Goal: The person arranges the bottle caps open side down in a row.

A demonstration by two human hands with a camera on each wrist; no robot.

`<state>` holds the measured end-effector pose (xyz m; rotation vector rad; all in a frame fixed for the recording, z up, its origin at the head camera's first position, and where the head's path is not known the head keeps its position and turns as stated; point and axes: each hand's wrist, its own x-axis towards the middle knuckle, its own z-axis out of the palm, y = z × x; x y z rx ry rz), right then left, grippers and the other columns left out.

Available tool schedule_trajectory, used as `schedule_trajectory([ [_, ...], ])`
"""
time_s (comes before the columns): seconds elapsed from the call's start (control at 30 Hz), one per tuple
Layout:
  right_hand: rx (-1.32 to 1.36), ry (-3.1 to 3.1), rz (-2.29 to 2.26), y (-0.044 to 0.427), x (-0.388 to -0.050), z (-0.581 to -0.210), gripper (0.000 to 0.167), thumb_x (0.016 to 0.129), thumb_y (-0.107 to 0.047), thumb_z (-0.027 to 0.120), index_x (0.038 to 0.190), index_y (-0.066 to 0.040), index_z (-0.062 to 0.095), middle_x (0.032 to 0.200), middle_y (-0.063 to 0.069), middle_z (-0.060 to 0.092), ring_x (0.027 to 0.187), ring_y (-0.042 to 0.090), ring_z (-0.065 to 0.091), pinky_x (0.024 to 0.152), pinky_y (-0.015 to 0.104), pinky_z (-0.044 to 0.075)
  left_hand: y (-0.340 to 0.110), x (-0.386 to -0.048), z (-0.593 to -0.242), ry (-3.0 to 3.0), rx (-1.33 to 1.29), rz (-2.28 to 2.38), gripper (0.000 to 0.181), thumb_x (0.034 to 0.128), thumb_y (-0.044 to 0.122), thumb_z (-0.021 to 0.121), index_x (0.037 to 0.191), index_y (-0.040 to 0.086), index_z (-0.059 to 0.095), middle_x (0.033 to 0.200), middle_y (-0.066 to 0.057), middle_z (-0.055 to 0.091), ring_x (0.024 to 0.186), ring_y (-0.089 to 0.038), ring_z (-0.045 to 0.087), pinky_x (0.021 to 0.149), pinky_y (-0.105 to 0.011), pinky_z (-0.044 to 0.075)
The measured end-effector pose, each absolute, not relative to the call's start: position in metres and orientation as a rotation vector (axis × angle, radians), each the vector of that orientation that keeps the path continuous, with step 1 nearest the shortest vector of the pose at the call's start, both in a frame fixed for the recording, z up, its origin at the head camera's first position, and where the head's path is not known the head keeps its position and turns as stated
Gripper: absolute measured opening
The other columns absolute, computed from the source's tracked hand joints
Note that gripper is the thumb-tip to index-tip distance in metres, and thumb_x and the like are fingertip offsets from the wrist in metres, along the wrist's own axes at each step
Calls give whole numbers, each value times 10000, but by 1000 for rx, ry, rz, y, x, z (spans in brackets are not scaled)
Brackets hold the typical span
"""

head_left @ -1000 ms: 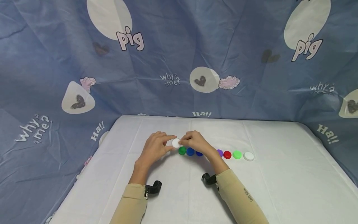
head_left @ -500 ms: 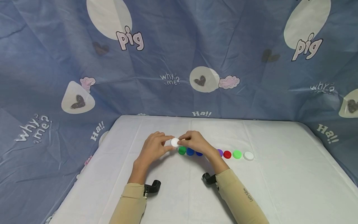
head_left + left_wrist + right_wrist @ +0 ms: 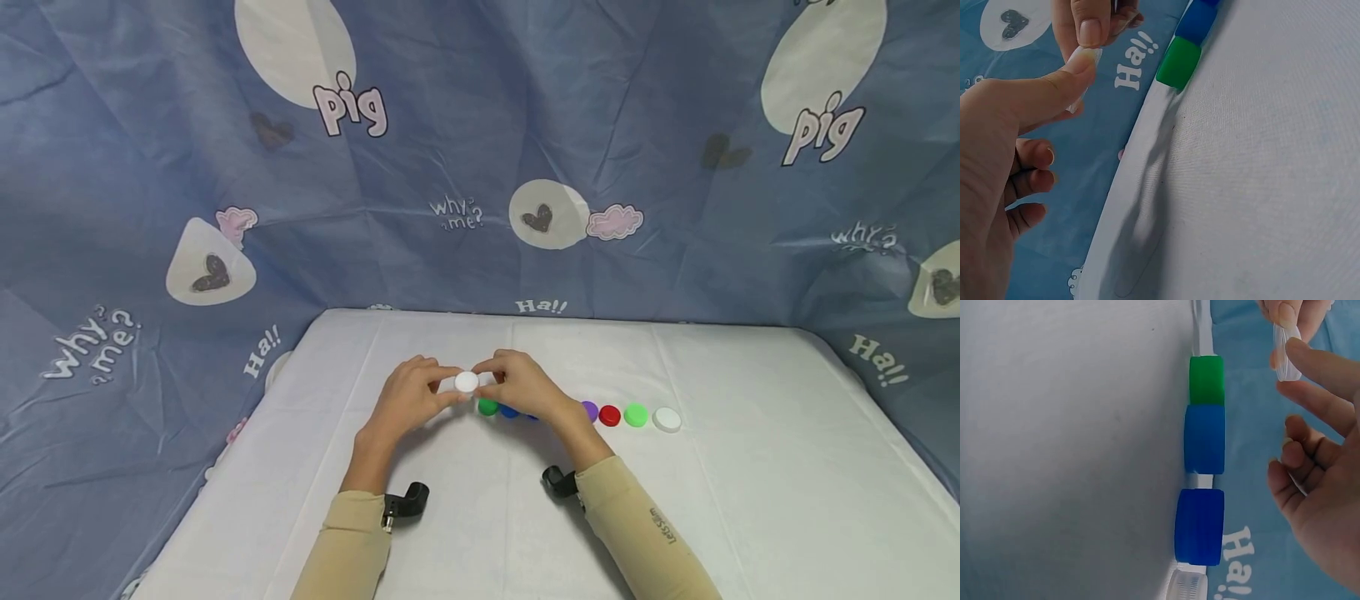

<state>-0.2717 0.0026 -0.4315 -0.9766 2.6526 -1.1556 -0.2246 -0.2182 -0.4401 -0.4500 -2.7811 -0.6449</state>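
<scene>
A white bottle cap (image 3: 467,382) is held above the table between both hands. My left hand (image 3: 407,398) pinches its left side with thumb and index finger. On the other side, my right hand (image 3: 529,388) pinches the cap's edge with thumb and index finger. The wrist views show the cap edge-on, pale and partly translucent, with the remaining fingers of each hand loosely bent. Just below it in the head view are a green cap (image 3: 488,407) and a blue cap (image 3: 510,412). A darker blue cap (image 3: 1200,527) is mostly hidden by the right hand in the head view.
The row continues rightward with a purple cap (image 3: 591,411), a red cap (image 3: 610,416), a light green cap (image 3: 636,415) and a white cap (image 3: 667,419). A clear-white ridged cap (image 3: 1186,585) shows in the right wrist view. A white cloth (image 3: 750,500) covers the table; a blue printed curtain (image 3: 420,267) hangs behind.
The held white cap has shifted slightly left with the left hand. The right fingers have spread from the cap's face to grip its right edge. The row of caps stays put.
</scene>
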Motion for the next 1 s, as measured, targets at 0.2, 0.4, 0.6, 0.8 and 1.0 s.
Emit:
schedule_trajectory([
  [0.2, -973, 2694, -1115, 0, -270, -430, 331, 839, -269, 792, 1155, -182, 750, 741, -14, 541, 659, 140, 457, 600, 256, 366, -218, -224, -440, -2789, -444, -662, 390, 808, 474, 781, 1166, 322, 742, 678, 81, 491, 695, -123, 409, 643, -299, 349],
  [0.4, -977, 2708, -1078, -1, -271, -432, 330, 848, -276, 780, 1164, -187, 747, 736, -23, 534, 658, 133, 454, 598, 258, 369, -218, -223, -440, -2808, -436, -664, 404, 808, 476, 778, 1178, 319, 737, 679, 82, 495, 688, -123, 408, 634, -301, 350],
  [0.6, -975, 2708, -1081, -1, -271, -434, 331, 851, -268, 778, 1168, -178, 747, 734, -19, 533, 656, 136, 451, 593, 262, 369, -217, -223, -440, -2807, -429, -665, 391, 810, 473, 779, 1165, 313, 742, 680, 86, 511, 690, -124, 415, 638, -302, 353],
  [0.8, -955, 2701, -1065, -3, -270, -433, 339, 853, -284, 776, 1171, -168, 746, 747, -16, 541, 653, 137, 455, 588, 263, 375, -218, -224, -441, -2803, -416, -659, 396, 798, 462, 796, 1158, 302, 747, 675, 84, 509, 685, -126, 420, 635, -301, 353],
  [1.0, -955, 2709, -1009, -5, -268, -432, 344, 848, -305, 783, 1166, -179, 750, 761, -23, 550, 641, 125, 452, 565, 251, 365, -218, -224, -441, -2828, -402, -650, 368, 793, 452, 806, 1128, 307, 755, 687, 84, 514, 690, -125, 422, 632, -296, 348],
])
